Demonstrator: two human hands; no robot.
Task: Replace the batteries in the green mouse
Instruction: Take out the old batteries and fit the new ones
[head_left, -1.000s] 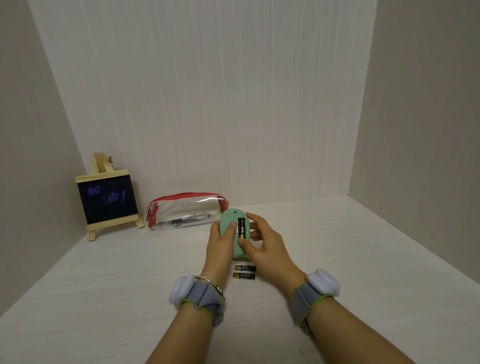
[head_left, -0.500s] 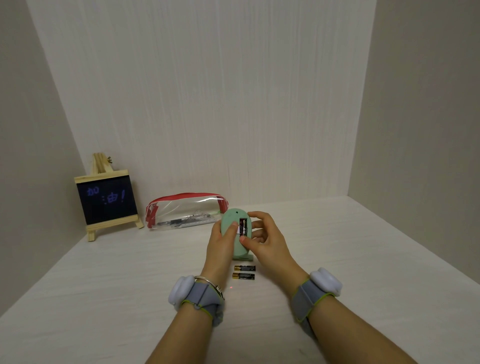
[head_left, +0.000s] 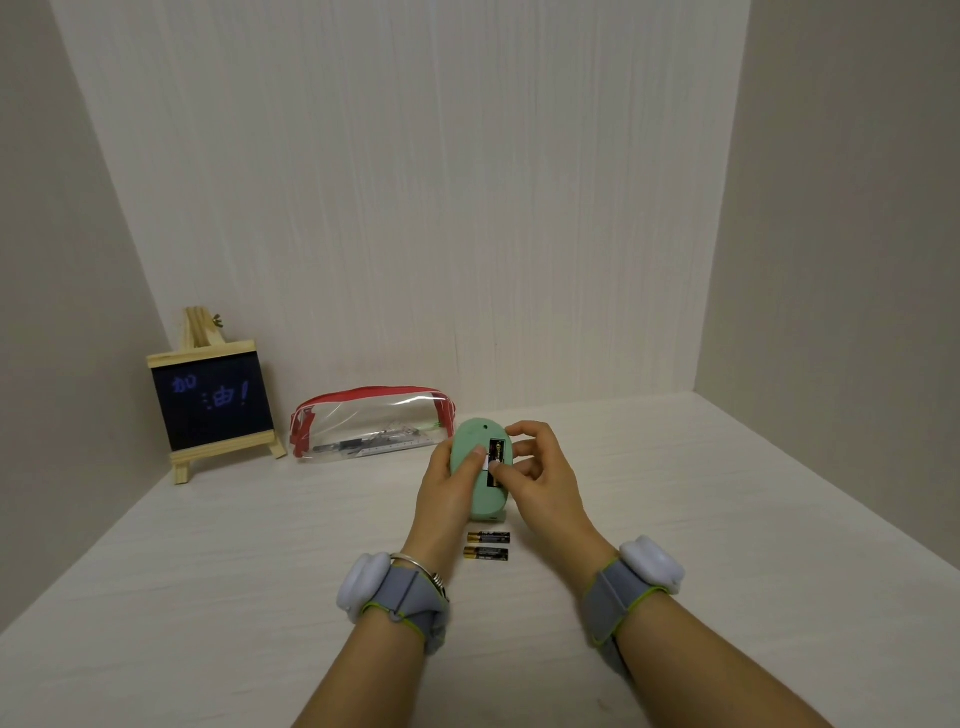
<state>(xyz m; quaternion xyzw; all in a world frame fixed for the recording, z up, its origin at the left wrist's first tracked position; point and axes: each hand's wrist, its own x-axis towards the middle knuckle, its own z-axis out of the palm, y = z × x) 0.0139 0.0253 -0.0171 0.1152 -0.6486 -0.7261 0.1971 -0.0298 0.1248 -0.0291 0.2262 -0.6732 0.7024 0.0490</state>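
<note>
The green mouse (head_left: 475, 457) is held upside down above the pale table (head_left: 208, 597), underside facing the camera, its near end lowest and close to the tabletop; whether it touches cannot be told. The battery bay (head_left: 496, 463) is open on the right side of the underside and shows a dark battery inside, partly hidden by fingers.

The left hand (head_left: 447, 499) rises from the lower middle, wrist bent upward, fingers closed around the mouse's left edge and back, thumb laid across the underside just left of the bay. It has a firm hold of the mouse.

The right hand (head_left: 540, 478) comes in from the right, forearm angled toward the centre. Its thumb tip presses at the bay's lower middle; the forefinger arches over the top of the mouse, and the other fingers curl loosely behind it. Whether it pinches the battery or only presses on it cannot be told.

Two batteries (head_left: 487, 545) lie side by side on the table just in front of the mouse, between the wrists, apart from both hands.

Each wrist carries a grey strap with a white device.
</note>
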